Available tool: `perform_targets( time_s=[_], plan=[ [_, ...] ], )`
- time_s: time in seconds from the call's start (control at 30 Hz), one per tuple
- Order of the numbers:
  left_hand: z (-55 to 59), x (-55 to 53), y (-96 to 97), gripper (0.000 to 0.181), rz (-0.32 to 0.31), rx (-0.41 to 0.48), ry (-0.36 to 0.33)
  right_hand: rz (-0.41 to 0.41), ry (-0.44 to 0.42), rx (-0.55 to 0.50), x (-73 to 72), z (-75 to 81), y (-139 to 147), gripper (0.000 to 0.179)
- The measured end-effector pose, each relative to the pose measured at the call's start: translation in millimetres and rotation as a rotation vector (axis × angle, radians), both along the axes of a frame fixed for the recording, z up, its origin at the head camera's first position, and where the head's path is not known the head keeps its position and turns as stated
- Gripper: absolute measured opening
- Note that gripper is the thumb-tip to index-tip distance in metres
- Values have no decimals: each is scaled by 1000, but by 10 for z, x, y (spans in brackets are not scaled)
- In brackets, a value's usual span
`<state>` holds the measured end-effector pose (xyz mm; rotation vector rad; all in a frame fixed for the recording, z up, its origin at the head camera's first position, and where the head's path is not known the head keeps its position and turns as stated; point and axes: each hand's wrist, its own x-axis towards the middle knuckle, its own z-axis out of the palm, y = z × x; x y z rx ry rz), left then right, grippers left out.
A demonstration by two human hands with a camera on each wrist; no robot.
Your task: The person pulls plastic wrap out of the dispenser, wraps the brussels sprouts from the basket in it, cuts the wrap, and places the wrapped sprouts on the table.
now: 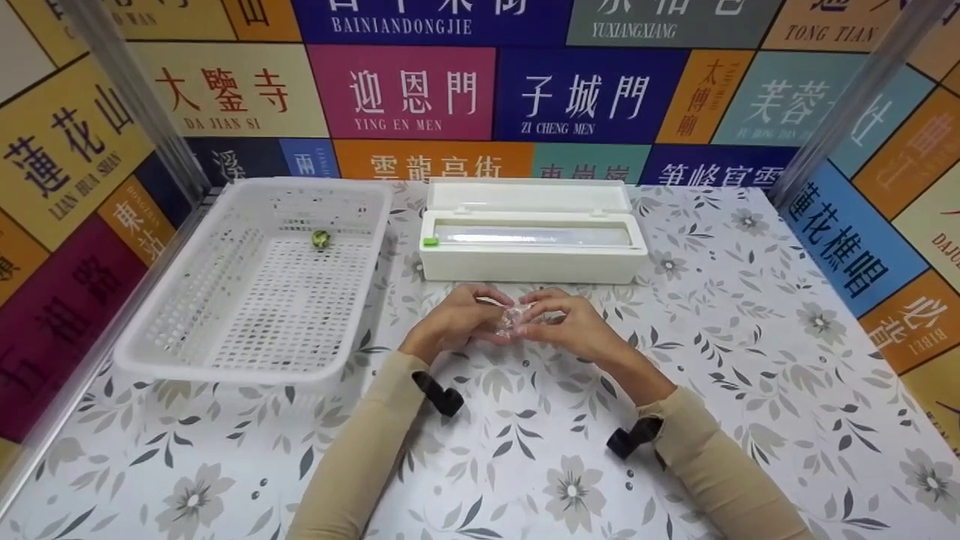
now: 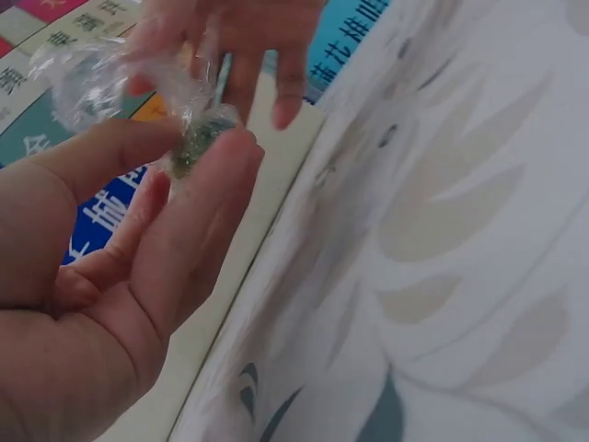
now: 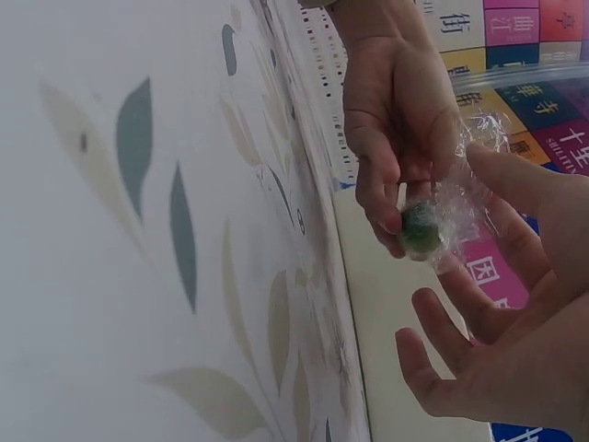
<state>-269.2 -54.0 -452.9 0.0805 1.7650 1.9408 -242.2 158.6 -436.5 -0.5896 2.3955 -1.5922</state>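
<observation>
My left hand pinches a small round dark-green thing between thumb and fingertips, its exact kind unclear under the wrap. Clear plastic film covers this piece and bunches up loosely on one side. With thumb and index finger, my right hand pinches the bunched film, while its other fingers spread apart. In the head view the two hands meet in front of a white cling film dispenser, whose lid is raised and shows film inside.
On the left stands a white perforated plastic basket with a small green-and-yellow round thing inside. A green slider sits at the dispenser's left end. Sign-patterned panels wall the flower-print table at the back and sides.
</observation>
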Motion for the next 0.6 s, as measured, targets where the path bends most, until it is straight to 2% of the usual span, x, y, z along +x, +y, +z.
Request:
perform_targets(
  time_s=[0.13, 0.3, 0.47, 0.6],
  plan=[
    [4, -20, -58, 23, -4, 49, -20, 5, -35, 1, -4, 4, 9, 25],
    [22, -7, -79, 32, -27, 37, 3, -52, -68, -20, -11, -9, -7, 25],
    [33, -4, -107, 33, -48, 25, 1, -124, -167, -96, -41, -18, -4, 23],
    [30, -12, -123, 34, -65, 16, 7, -166, -244, -115, -66, -36, 15, 21]
  ],
)
